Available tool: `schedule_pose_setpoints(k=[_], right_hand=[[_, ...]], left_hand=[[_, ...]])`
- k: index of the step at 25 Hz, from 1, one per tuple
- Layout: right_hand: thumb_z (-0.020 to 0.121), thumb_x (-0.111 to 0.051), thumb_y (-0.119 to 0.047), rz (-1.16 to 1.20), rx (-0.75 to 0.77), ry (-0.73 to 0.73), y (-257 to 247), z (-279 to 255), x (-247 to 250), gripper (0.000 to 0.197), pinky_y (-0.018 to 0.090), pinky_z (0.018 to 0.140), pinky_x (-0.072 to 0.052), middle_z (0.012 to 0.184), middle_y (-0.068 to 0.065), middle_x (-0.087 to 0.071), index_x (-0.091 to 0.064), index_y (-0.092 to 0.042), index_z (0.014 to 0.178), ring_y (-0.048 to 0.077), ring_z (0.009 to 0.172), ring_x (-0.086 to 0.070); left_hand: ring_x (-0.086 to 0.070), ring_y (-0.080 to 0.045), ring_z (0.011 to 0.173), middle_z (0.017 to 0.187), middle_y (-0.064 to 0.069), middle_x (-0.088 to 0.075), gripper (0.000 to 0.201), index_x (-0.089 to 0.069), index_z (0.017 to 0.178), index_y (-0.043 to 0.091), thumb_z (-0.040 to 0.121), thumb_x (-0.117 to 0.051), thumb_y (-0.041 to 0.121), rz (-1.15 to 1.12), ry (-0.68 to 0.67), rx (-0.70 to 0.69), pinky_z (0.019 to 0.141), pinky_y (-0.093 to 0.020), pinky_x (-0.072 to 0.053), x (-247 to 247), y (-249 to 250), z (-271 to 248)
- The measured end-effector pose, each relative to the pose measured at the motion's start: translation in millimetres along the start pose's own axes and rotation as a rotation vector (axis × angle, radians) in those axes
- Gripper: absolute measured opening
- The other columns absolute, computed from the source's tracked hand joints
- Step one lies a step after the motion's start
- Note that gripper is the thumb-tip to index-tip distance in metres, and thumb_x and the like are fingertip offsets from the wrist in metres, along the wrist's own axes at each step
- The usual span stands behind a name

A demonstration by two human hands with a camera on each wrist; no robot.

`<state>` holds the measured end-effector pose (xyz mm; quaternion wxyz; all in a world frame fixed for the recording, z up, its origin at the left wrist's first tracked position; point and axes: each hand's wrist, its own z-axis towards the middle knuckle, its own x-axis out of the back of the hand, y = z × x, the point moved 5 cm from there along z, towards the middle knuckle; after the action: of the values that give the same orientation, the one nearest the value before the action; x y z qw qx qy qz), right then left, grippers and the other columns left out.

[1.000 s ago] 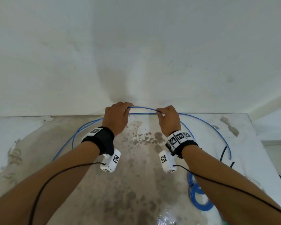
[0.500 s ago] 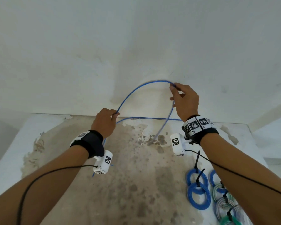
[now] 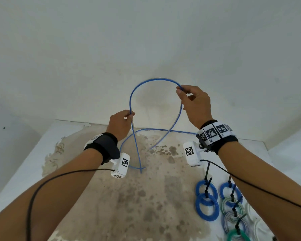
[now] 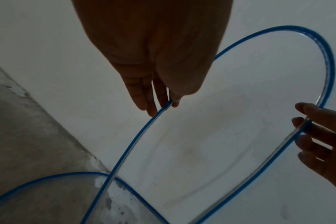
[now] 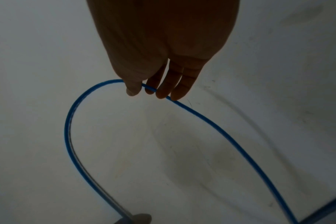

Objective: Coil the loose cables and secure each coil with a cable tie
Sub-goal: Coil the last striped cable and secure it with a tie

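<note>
A loose blue cable (image 3: 142, 83) arches up in front of the white wall between my two hands. My left hand (image 3: 122, 123) pinches one leg of the arch low on the left; in the left wrist view the blue cable (image 4: 142, 131) runs out from under its fingertips. My right hand (image 3: 194, 103) pinches the other leg higher on the right; in the right wrist view the cable (image 5: 71, 115) curves away below its fingers (image 5: 163, 89). Below the hands both legs cross and trail onto the stained table (image 3: 146, 197).
Several finished coils lie at the table's front right: blue coils (image 3: 206, 206) with black cable ties (image 3: 207, 171), then grey and green ones (image 3: 233, 221). The wall stands close behind the table. Black wires run along both forearms.
Both hands have risen from the table's back edge. The right hand went higher and further right, pulling the cable up into a tall arch. The view has tilted, showing more coils.
</note>
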<state>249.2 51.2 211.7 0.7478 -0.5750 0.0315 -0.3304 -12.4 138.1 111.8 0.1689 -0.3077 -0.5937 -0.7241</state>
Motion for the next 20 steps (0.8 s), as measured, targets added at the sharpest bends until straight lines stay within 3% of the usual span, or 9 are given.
schedule_pose_setpoints(k=[4, 10, 14, 18, 20], right_hand=[[0.094, -0.07, -0.036, 0.013, 0.042, -0.005, -14, -14, 12, 0.017, 0.046, 0.076, -0.06, 0.098, -0.017, -0.067, -0.067, -0.052, 0.093, 0.022, 0.082, -0.064], [0.096, -0.067, -0.038, -0.013, 0.014, -0.057, -22, -39, 10, 0.01, 0.042, 0.084, -0.059, 0.104, -0.01, -0.071, -0.07, -0.046, 0.101, 0.021, 0.087, -0.068], [0.098, -0.064, -0.036, -0.183, -0.059, -0.192, -8, -79, -16, 0.02, 0.022, 0.086, -0.048, 0.106, -0.003, -0.075, -0.077, -0.027, 0.112, 0.014, 0.094, -0.067], [0.102, -0.058, -0.034, -0.484, -0.207, -0.446, 41, -144, -76, 0.028, 0.026, 0.082, -0.044, 0.099, 0.01, -0.077, -0.077, -0.016, 0.111, 0.025, 0.1, -0.068], [0.103, -0.056, -0.034, -0.559, -0.323, -0.488, 68, -176, -98, 0.03, 0.024, 0.08, -0.041, 0.098, 0.012, -0.076, -0.074, -0.014, 0.118, 0.028, 0.102, -0.069]], left_hand=[[-0.071, -0.019, 0.092, 0.104, 0.002, -0.072, 0.015, -0.069, 0.106, 0.024, 0.1, -0.055, 0.022, -0.095, 0.131, 0.012, 0.091, -0.035, -0.052, 23, 12, -19], [-0.07, -0.012, 0.089, 0.095, 0.009, -0.072, 0.013, -0.066, 0.101, 0.024, 0.099, -0.056, 0.031, -0.191, 0.143, 0.009, 0.088, -0.035, -0.053, 54, 23, -53], [-0.069, -0.016, 0.083, 0.09, 0.001, -0.07, 0.015, -0.061, 0.101, 0.017, 0.102, -0.052, 0.028, -0.393, 0.085, 0.132, 0.075, -0.041, -0.057, 66, -2, -89], [-0.068, -0.019, 0.078, 0.09, -0.004, -0.062, 0.021, -0.06, 0.112, 0.012, 0.104, -0.051, 0.029, -0.446, -0.007, 0.289, 0.066, -0.036, -0.055, 70, -54, -150], [-0.067, -0.018, 0.077, 0.091, -0.004, -0.06, 0.023, -0.061, 0.115, 0.013, 0.104, -0.051, 0.031, -0.477, -0.042, 0.383, 0.067, -0.036, -0.054, 69, -83, -178]])
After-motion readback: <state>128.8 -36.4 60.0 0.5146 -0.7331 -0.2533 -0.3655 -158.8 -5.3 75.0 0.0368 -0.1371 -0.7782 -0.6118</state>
